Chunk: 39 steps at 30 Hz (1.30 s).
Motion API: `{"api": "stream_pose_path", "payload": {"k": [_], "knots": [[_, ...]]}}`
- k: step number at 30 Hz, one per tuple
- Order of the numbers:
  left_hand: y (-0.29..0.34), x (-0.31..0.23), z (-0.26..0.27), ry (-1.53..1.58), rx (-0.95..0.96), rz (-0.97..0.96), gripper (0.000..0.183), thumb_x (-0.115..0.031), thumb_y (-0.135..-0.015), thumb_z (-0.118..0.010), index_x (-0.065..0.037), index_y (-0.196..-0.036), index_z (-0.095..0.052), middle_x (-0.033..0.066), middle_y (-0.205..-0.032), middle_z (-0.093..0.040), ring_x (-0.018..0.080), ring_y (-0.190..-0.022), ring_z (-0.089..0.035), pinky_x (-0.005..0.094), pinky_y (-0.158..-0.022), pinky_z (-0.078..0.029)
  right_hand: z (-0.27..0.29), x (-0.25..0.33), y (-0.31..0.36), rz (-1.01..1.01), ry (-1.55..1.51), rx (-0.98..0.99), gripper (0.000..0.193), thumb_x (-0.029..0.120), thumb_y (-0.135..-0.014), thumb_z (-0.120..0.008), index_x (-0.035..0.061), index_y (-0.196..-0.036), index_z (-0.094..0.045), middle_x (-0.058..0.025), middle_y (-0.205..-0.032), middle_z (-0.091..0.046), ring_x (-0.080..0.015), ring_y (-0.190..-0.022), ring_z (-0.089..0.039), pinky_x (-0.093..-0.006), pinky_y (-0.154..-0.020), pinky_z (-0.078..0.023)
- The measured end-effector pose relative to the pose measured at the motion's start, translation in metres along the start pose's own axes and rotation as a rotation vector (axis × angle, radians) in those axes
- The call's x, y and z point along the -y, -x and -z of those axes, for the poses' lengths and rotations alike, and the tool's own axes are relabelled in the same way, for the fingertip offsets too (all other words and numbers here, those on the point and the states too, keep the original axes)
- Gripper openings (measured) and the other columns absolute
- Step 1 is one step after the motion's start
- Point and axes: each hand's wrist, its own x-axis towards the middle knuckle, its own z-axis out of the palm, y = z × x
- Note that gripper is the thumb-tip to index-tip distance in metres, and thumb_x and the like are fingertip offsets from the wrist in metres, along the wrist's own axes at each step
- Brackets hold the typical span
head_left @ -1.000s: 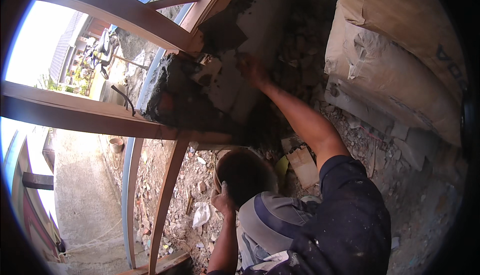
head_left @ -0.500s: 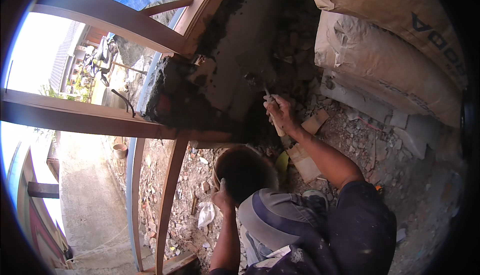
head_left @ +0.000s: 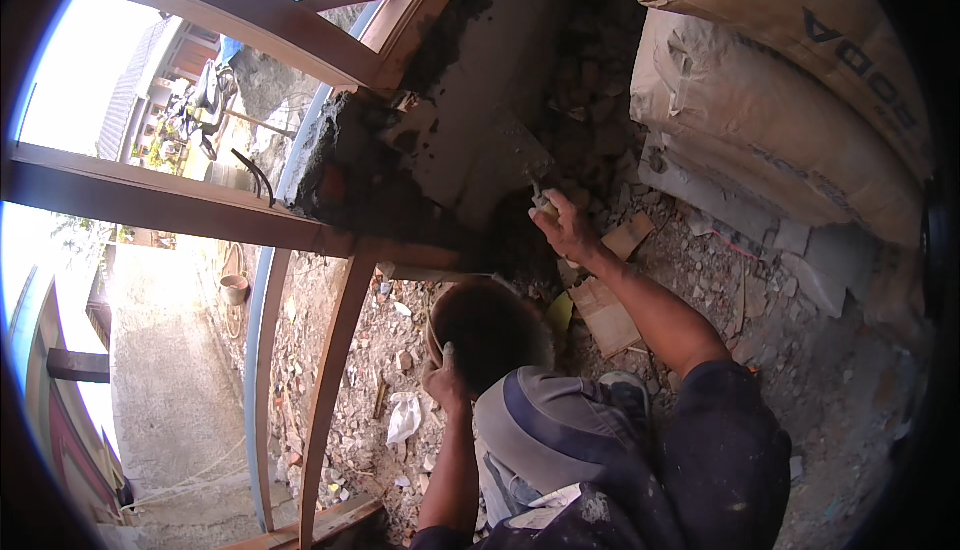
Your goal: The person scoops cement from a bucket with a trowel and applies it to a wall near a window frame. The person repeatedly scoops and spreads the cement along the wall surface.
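The grey rendered wall face [head_left: 470, 140], dark and wet along its upper edge by the wooden frame [head_left: 250, 215], rises just beyond the fingers of the right hand [head_left: 565, 225]. Stacked cement sacks [head_left: 760, 110] lie well off to the right of those fingers, and rubble [head_left: 380, 350] covers the floor below both hands.

The round mortar pan [head_left: 490, 325] sits just right of the left hand [head_left: 445, 380], whose fingers curl over its near rim and hold it steady. The trowel [head_left: 520, 155] is the smallest piece: its blade lies flat against the wall above the right fingers, which are closed tightly round the handle.

To spread well, I judge the blade should stay nearly flat, its leading edge lifted a little, and be drawn in long even strokes so that the wet mortar presses into the face rather than dragging off. Keeping the pan close under the working hand should catch droppings and shorten each reload.
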Motion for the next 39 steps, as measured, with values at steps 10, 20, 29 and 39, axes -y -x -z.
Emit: {"api": "stream_pose_path", "payload": {"k": [10, 20, 29, 39], "knots": [[0.011, -0.019, -0.004, -0.041, -0.064, -0.064, 0.036, -0.028, -0.086, -0.072, 0.008, -0.087, -0.067, 0.0116, -0.075, -0.068, 0.016, -0.066, -0.06, 0.0342, -0.064, -0.049, -0.002, -0.04, -0.13, -0.001, 0.023, 0.027, 0.043, 0.031, -0.096, -0.062, 0.002, -0.127, -0.058, -0.0134, -0.116, -0.068, -0.0185, -0.107, -0.063, -0.033, -0.092, -0.048], [0.003, -0.017, -0.015, -0.154, -0.046, -0.073, 0.04, -0.03, -0.085, -0.072, 0.009, -0.084, -0.065, 0.0166, -0.076, -0.068, 0.0222, -0.067, -0.061, 0.0391, -0.067, -0.049, -0.026, -0.071, -0.201, 0.186, 0.354, 0.055, 0.046, 0.043, -0.099, -0.053, 0.0096, -0.13, -0.059, -0.0179, -0.13, -0.059, -0.0364, -0.124, -0.053, -0.0454, -0.105, -0.042], [0.007, -0.036, -0.02, -0.159, -0.037, -0.065, 0.04, -0.029, -0.086, -0.071, 0.01, -0.089, -0.065, 0.0164, -0.078, -0.068, 0.0231, -0.069, -0.061, 0.0388, -0.068, -0.049, -0.044, -0.114, -0.21, 0.257, 0.448, -0.05, 0.048, 0.041, -0.098, -0.055, 0.0089, -0.133, -0.057, -0.0183, -0.136, -0.055, -0.034, -0.13, -0.049, -0.0431, -0.109, -0.038], [0.008, -0.017, -0.006, -0.015, -0.065, -0.027, 0.036, -0.027, -0.087, -0.071, 0.008, -0.092, -0.068, 0.0119, -0.078, -0.068, 0.0166, -0.069, -0.061, 0.0335, -0.065, -0.049, -0.079, -0.06, -0.192, 0.229, 0.383, -0.013, 0.046, 0.036, -0.097, -0.055, 0.0128, -0.137, -0.055, -0.0144, -0.139, -0.053, -0.038, -0.128, -0.048, -0.047, -0.11, -0.036]]}}
